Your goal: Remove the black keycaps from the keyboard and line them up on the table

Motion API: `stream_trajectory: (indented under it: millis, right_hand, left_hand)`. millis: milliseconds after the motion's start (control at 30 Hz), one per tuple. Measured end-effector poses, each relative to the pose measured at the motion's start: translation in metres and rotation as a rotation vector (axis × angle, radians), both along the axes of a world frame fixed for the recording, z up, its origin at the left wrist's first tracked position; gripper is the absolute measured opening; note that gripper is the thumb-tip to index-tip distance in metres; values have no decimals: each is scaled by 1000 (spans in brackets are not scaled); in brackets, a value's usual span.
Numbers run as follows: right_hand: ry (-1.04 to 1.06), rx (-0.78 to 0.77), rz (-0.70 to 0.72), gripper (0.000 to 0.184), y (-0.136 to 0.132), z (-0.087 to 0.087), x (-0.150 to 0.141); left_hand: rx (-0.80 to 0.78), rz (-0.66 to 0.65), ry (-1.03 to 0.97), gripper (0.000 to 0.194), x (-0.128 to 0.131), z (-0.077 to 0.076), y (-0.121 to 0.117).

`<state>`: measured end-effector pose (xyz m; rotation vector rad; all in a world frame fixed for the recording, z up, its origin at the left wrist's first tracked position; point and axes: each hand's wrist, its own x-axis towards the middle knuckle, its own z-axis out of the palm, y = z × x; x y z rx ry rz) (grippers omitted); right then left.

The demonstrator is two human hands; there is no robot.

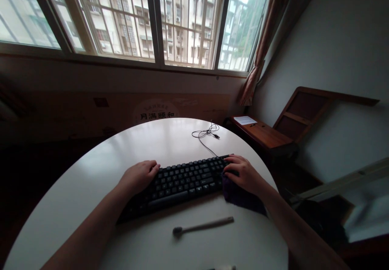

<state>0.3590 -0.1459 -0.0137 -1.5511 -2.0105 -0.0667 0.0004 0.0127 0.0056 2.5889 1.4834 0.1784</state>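
Observation:
A black keyboard point(185, 180) lies across a round white table point(91, 189). My left hand point(139, 176) rests on the keyboard's left end, fingers curled over its edge, holding it. At the right end, my right hand point(243, 173) presses a dark purple cloth point(240, 195) against the keys, fingers bent on the cloth. The keyboard's thin black cable point(206, 134) trails away toward the table's far side and lies in a loose coil.
A slim brush point(202, 226) with a small dark head lies on the table just in front of the keyboard. A wooden side table point(261, 134) with a sheet of paper point(244, 120) stands at the right. A barred window fills the far wall.

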Motion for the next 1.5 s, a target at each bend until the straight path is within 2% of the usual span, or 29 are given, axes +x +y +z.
stream_trajectory:
  millis: [67,200,300,400,500,600,633,700,767,833,900,933,1033,1167,1267,1367,1433,1500]
  right_hand:
    - [121,4,17,8,-2,2,-2]
    - [620,13,43,15,-17,16,1]
    - [924,50,-13,21,-34,35,12]
    - [1063,100,-67,19,-53,61,24]
    - [981,26,-139,17,-73,91,30]
    - [709,-60,-201,14,-96,120,23]
    - [621,-92,-171,13,-103,129,20]
    - [485,-216,-12,13,-109,144,15]
    - [394,-358,157,14,-104,150,13]
    - [324,-392,180,15,-88,144,13]
    - [269,-353,96,13,-66,129,12]
    - [243,-402,104,14,-55,119,10]
    - [171,-526,205,14,-29,91,-1]
    - [158,-572,284,14,-7,67,-18]
    - [153,-509,190,14,9,52,-24]
    - [22,-350,49,21,18,42,-26]
    - [-78,-249,-38,24,18,40,-26]
    - [-156,-273,-98,13,14,43,-27]
  left_hand:
    - [0,-6,3,41,0,0,0]
    - [12,-25,0,42,-2,-1,2]
    - [13,-21,-9,41,-3,-1,2]
    - [11,-20,-9,41,-2,1,0]
    - [6,-23,-10,42,-1,1,0]
    - [5,-23,-12,42,-1,0,2]
    - [5,-23,-14,42,-2,-1,2]
    - [3,-22,-15,42,-1,-1,2]
    - [1,-20,-14,43,-1,-1,2]
    - [2,-18,-7,42,-1,-1,2]
    - [5,-20,-3,42,-1,-1,2]
    - [6,-21,0,42,-2,-1,2]
    - [15,-28,-3,42,-3,-2,2]
    - [28,-40,-23,43,-3,-5,3]
    - [27,-39,-18,43,-3,-7,4]
    - [26,-29,-8,42,-3,-8,4]
    - [27,-31,-9,41,-3,-8,4]
    - [29,-35,-13,41,-2,-7,3]
